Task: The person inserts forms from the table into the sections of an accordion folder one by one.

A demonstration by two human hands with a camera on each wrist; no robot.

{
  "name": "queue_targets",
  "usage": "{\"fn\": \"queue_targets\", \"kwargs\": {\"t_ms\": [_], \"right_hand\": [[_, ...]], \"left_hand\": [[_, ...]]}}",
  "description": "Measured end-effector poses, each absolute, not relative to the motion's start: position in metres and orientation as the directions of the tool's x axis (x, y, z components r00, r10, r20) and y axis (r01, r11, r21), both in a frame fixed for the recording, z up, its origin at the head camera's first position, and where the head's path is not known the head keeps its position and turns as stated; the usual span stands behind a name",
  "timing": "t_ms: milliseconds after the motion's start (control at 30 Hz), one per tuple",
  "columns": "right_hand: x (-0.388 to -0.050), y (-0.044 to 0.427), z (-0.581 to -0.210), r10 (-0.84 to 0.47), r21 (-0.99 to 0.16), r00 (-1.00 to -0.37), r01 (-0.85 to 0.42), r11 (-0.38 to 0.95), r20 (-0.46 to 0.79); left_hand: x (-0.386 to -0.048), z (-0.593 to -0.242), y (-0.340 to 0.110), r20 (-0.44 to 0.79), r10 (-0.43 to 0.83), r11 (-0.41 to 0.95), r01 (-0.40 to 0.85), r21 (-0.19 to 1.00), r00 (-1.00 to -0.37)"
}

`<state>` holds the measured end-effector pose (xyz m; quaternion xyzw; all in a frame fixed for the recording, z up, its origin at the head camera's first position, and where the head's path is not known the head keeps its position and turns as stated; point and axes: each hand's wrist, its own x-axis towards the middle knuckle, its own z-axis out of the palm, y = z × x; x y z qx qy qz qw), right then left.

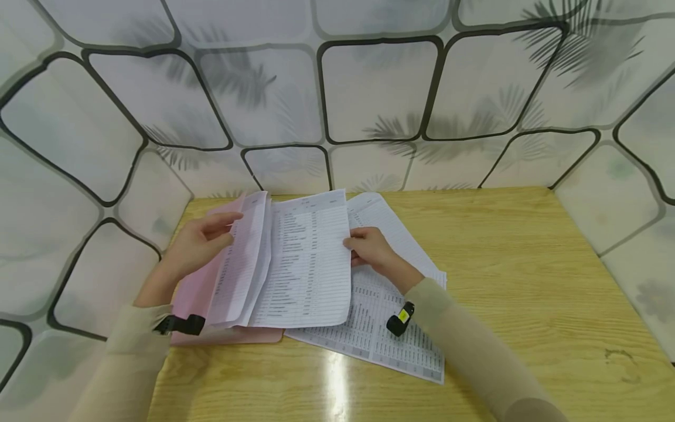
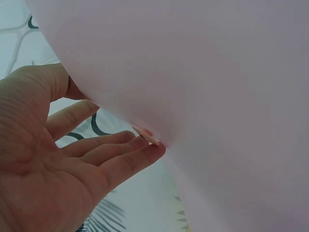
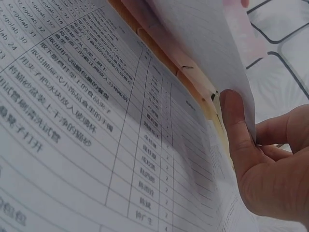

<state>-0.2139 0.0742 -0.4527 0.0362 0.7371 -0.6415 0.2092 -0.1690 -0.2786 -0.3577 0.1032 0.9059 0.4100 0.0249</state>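
Note:
A pink folder (image 1: 192, 293) lies at the left on the table with several printed sheets (image 1: 306, 264) over it. My left hand (image 1: 197, 243) is at the left edge of the folder and its raised leaves. In the left wrist view, a smooth pink cover (image 2: 207, 87) fills much of the picture; my thumb goes behind its edge and the fingertips (image 2: 157, 150) touch it, beside a small orange piece (image 2: 145, 134). My right hand (image 1: 371, 249) pinches the right edge of a printed sheet (image 3: 212, 43), thumb on one side and fingers behind.
More printed sheets (image 1: 398, 340) lie askew beneath, reaching right on the wooden table (image 1: 517, 281). Patterned covering (image 1: 379, 88) rises behind the table and at both sides. A dark wrist device (image 1: 181, 324) sits on the left sleeve, another (image 1: 401, 319) on the right.

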Motion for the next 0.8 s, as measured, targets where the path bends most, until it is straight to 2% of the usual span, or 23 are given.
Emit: {"fn": "queue_targets", "kwargs": {"t_ms": [800], "right_hand": [[-0.215,0.035,-0.462,-0.263,-0.928,-0.89,0.352,0.123,-0.372]], "left_hand": [[-0.17,-0.357,-0.279,0.0,0.197,0.659,0.132,0.741,-0.98]]}}
